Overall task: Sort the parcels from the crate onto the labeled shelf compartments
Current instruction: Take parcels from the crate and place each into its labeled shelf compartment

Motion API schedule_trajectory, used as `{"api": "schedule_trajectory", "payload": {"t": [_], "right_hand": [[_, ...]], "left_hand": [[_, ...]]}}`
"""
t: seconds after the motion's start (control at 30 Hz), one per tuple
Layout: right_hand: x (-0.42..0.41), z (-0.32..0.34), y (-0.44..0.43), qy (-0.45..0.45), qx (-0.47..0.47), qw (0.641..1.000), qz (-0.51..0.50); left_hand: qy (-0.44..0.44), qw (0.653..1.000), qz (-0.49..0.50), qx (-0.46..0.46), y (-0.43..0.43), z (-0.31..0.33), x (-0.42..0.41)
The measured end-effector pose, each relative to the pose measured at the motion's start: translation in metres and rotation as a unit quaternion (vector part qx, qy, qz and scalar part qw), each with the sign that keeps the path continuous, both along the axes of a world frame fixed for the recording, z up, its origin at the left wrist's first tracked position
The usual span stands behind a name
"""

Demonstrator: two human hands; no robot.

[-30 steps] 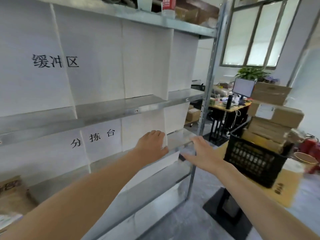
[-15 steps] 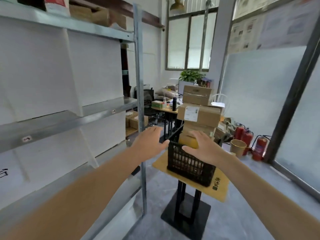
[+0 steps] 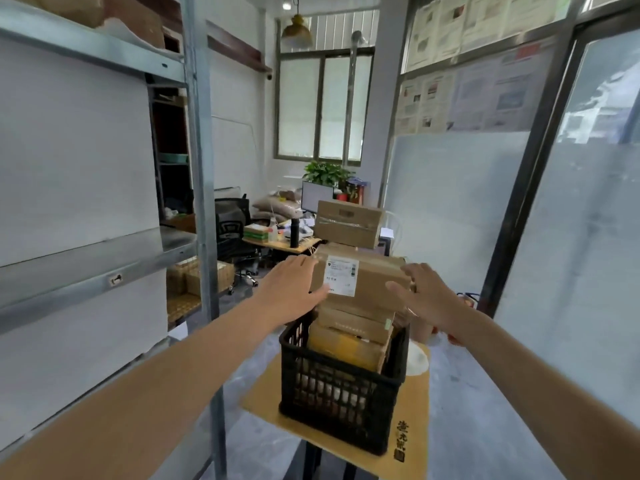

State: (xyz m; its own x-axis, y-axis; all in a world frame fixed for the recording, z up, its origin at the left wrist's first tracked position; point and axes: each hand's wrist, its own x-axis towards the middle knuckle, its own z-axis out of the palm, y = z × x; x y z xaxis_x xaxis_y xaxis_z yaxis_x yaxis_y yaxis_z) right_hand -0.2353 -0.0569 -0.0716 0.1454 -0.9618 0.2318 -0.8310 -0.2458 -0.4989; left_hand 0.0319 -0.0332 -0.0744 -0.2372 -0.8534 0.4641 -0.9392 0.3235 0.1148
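Along the left side of the room stands a tall grey metal shelving unit (image 3: 86, 271) backed with white panels, its steel upright (image 3: 201, 168) close to the person's left forearm. Opposite it, on the right, a frosted glass partition in a dark frame (image 3: 581, 237) runs the length of the wall.

Between them is a small light-wood table top (image 3: 415, 420) with dark characters printed at its near right corner. On it sits a black plastic lattice crate (image 3: 339, 393), filled above its rim with brown cardboard parcels. A yellowish padded parcel (image 3: 346, 348) lies low in the crate, and a flat brown carton (image 3: 353, 322) rests on it. Above that is a wide cardboard box (image 3: 370, 282) with a white shipping label (image 3: 341, 276) on its near face. A smaller taped cardboard box (image 3: 348, 223) is perched on the very top.

Both of the person's bare arms reach forward to the wide labelled box. The left hand (image 3: 294, 289) is spread open, its fingers straight along the box's left end and its thumb lying just under the label. The right hand (image 3: 429, 296) is also open, with its fingers splayed at the box's right end. I cannot tell whether it is actually touching the cardboard. Neither hand has closed around anything.
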Motion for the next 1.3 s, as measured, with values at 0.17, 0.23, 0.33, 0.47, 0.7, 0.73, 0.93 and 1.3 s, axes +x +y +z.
{"api": "schedule_trajectory", "payload": {"t": [0.17,0.23,0.33,0.47,0.7,0.73,0.93,1.3], "right_hand": [[-0.017,-0.010,-0.077,-0.050,0.015,0.997,-0.060],[-0.025,-0.022,-0.102,-0.082,0.034,0.993,-0.082],[-0.041,-0.037,-0.136,-0.121,0.094,0.983,-0.105],[-0.057,-0.031,-0.182,-0.159,0.095,0.979,-0.081],[-0.045,-0.005,-0.253,-0.062,0.124,0.988,0.066],[-0.040,-0.006,-0.261,-0.028,0.143,0.986,0.083],[-0.020,-0.019,-0.300,0.044,0.233,0.963,0.129],[-0.024,-0.022,-0.306,-0.005,0.350,0.923,0.159]], "left_hand": [[-0.024,1.000,0.015,-0.008,-0.082,-0.002,0.014],[-0.017,1.000,0.025,0.005,-0.103,-0.010,0.015],[0.002,0.999,0.046,0.015,-0.130,-0.016,0.012],[0.021,0.996,0.076,0.037,-0.157,-0.014,0.008],[0.070,0.981,0.155,0.089,-0.183,-0.014,0.003],[0.085,0.978,0.167,0.092,-0.185,-0.015,0.004],[0.142,0.954,0.215,0.151,-0.180,-0.028,0.015],[0.552,0.728,0.203,0.352,-0.177,-0.033,-0.013]]}}
